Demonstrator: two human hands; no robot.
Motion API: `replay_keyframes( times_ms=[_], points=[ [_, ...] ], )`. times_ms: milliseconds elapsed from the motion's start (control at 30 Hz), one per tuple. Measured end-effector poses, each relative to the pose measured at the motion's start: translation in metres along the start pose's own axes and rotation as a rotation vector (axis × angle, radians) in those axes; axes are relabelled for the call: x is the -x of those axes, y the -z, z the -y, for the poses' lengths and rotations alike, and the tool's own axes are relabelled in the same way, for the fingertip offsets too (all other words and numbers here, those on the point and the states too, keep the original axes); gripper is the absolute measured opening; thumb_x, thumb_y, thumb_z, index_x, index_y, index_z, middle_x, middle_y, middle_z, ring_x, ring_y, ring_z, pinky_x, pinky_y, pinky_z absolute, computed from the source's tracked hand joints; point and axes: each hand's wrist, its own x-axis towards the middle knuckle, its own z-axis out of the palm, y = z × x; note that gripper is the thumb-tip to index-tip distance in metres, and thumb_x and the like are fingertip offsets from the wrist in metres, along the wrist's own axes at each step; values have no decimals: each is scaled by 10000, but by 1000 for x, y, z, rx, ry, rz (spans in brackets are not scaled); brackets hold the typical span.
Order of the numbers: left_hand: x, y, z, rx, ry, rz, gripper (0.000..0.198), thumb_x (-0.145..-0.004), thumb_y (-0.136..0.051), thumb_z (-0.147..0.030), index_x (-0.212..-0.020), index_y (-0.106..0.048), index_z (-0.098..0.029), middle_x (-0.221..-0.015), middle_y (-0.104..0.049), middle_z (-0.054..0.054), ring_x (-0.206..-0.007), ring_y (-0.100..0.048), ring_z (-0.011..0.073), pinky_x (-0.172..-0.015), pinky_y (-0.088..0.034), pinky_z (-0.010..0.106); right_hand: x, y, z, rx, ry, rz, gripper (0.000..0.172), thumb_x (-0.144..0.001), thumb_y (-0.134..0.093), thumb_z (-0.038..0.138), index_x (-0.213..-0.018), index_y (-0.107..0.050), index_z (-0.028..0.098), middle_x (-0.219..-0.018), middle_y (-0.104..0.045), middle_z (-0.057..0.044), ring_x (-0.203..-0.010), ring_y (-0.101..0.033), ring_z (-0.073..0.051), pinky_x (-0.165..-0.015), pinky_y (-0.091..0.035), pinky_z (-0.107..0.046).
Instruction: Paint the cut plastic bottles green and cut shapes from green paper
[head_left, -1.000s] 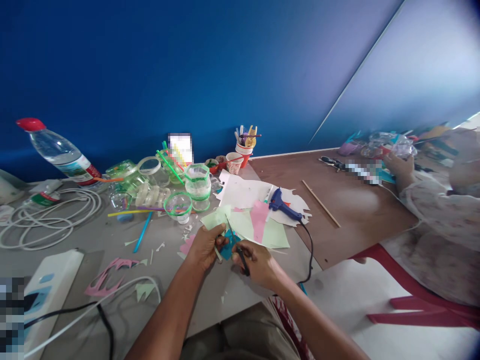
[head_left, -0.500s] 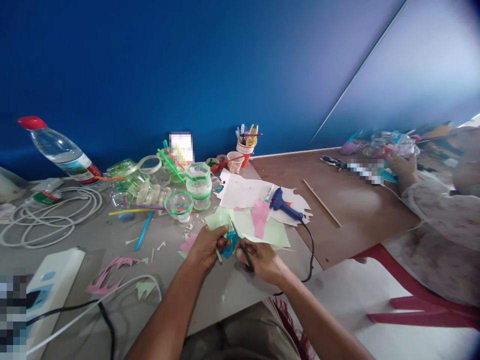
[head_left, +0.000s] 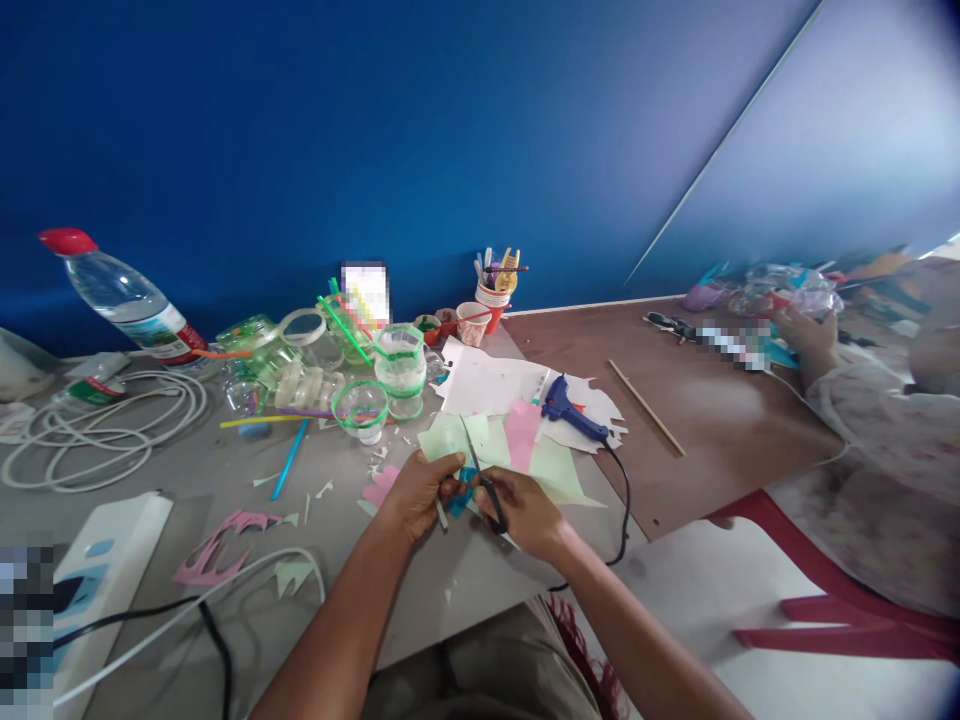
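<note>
My left hand (head_left: pixel 420 492) is closed, pinching a thin pale stick (head_left: pixel 442 515) and a blue piece (head_left: pixel 464 490) that looks like thin plastic or paper. Much of the blue piece is hidden by fingers. In my right hand (head_left: pixel 529 515) is a pair of scissors (head_left: pixel 492 506) with dark handles, its blades pointing up and away beside the blue piece. Whether the blades touch it, I cannot tell. Just beyond both hands lie a light green sheet (head_left: pixel 559 472) and a pink paper piece (head_left: pixel 522 435). Left of my left hand is another pink cut-out (head_left: pixel 381 484).
A blue glue gun (head_left: pixel 566 408) rests on torn white paper (head_left: pixel 487 380), its black cord running down the table's right side. Green-trimmed plastic cups (head_left: pixel 400 365), straws and a bottle (head_left: pixel 142 310) stand at left. A co-worker's hand (head_left: pixel 814 340) is at far right.
The scissors and my right hand have shifted slightly, and less of the blue piece shows between my hands. The green sheet's right corner reaches a little farther right.
</note>
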Motion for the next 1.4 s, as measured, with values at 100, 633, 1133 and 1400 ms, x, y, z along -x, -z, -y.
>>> replay_keyframes(
  times_ms=[100, 633, 1133, 1400],
  points=[
    [1, -1, 0, 10, -3, 7, 338, -493, -816, -236, -670, -545, -139, -458, -472, -80, -352, -322, -2, -413, -335, 162, -1, 1, -4, -1, 4, -19, 287, -803, -597, 457, -800, -562, 172, -602, -471, 25, -551, -413, -118, -530, -337, -264],
    [1, -2, 0, -7, 8, -1, 362, -478, -818, -251, -671, -532, -139, -443, -474, -84, -347, -336, 2, -399, -327, 155, -3, -2, -4, -62, 18, -9, 288, -806, -593, 458, -769, -535, 178, -570, -423, 48, -513, -371, -100, -494, -295, -248],
    [-1, 1, 2, 36, -6, -11, 319, -552, -819, -219, -724, -567, -125, -519, -528, -57, -369, -372, 11, -479, -445, 214, -13, 16, -10, -253, 40, -132, 375, -764, -644, 547, -814, -610, 178, -525, -531, 20, -483, -490, -135, -500, -371, -265],
    [-3, 2, -1, 104, -71, -60, 188, -596, -715, -153, -674, -545, -149, -472, -447, -72, -390, -407, 53, -504, -474, 249, -68, 87, 13, -853, -152, -69, 471, -890, -414, 564, -825, -643, 157, -662, -663, -75, -687, -637, -213, -665, -501, -335]
  ],
)
